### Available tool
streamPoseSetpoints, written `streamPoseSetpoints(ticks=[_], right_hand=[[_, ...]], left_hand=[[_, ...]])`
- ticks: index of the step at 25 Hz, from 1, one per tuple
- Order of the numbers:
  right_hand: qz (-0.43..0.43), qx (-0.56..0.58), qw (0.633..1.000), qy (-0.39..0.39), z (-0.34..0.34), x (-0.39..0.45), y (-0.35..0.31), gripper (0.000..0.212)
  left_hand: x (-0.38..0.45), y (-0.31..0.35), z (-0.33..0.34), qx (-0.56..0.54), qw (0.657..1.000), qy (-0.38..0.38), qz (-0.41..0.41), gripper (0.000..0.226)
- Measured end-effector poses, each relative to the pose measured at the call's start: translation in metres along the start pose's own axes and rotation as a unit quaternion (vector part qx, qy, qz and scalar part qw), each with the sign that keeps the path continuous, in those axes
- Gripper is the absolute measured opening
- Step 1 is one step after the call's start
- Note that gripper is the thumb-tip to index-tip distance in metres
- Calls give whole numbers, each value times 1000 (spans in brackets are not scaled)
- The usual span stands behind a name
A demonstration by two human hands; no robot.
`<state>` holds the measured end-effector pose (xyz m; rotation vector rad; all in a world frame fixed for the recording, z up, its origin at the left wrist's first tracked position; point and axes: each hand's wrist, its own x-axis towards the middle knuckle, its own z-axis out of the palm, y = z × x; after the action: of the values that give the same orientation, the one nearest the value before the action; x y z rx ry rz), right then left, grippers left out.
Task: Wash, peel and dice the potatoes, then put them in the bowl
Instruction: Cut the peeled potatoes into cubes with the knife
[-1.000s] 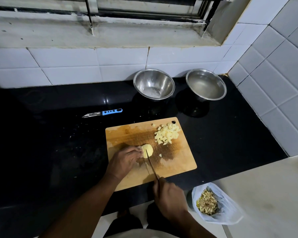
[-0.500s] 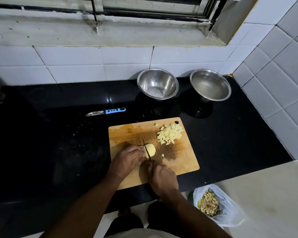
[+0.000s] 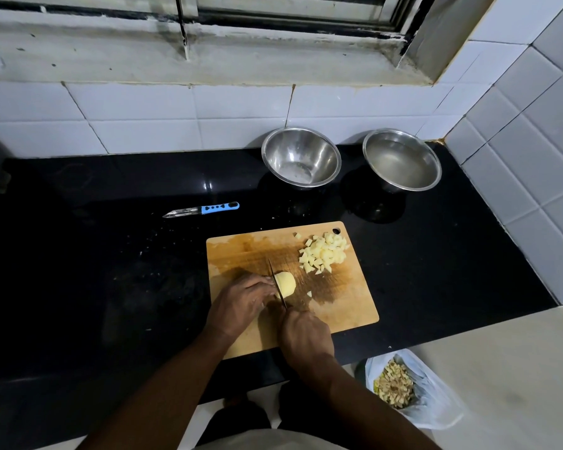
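A wooden cutting board [image 3: 338, 306] is laid on the black counter [image 3: 111, 271], and everything else is placed here in relation to it. On the board, near its middle and toward the person, a peeled potato piece [image 3: 286, 283] is steadied by the left hand [image 3: 241, 303], whose fingers are curled down onto the potato's left side. A knife [image 3: 277, 283] is held in the right hand [image 3: 306, 336], which is closed round the handle at the board's near edge; the handle itself is hidden inside the grip. The blade is set across the potato, just beside the left fingertips, with its tip pointed toward the far edge of the board. A pile of diced potato [image 3: 324, 254] is heaped in the board's far right corner, next to the hanging hole, and one stray cube is seen just right of the potato piece.

Beyond the board's far edge, against the tiled wall, two steel bowls are stood side by side: the left bowl [image 3: 301, 157] directly behind the board and the right bowl [image 3: 402, 160] further right; whether water is held in the latter cannot be told. A blue-handled peeler [image 3: 202, 210] is laid on the counter off the board's far left corner. Below the board's near right corner, off the counter, a plastic bag [image 3: 413, 391] of peelings is seen.
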<state>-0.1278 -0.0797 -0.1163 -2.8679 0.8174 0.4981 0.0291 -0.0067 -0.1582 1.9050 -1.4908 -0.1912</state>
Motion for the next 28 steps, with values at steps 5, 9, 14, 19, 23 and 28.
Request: streamPoseSetpoints(ticks=[5, 9, 14, 19, 23, 28], right_hand=[[-26, 15, 999, 13, -11, 1, 4, 28], [-11, 70, 997, -4, -25, -5, 4, 37], [7, 82, 996, -44, -31, -10, 2, 34], [2, 17, 1000, 10, -10, -33, 3, 17], [-31, -24, 995, 92, 16, -49, 3, 26], [-20, 13, 997, 69, 13, -60, 12, 9]], left_hand=[[1, 8, -6, 1, 1000, 27, -14, 25], [1, 9, -5, -1, 999, 35, -12, 24], [0, 7, -4, -2, 999, 38, -10, 23], [0, 7, -2, 15, 999, 52, 5, 18], [1, 9, -2, 20, 998, 61, 14, 15], [0, 5, 0, 16, 998, 57, 16, 13]])
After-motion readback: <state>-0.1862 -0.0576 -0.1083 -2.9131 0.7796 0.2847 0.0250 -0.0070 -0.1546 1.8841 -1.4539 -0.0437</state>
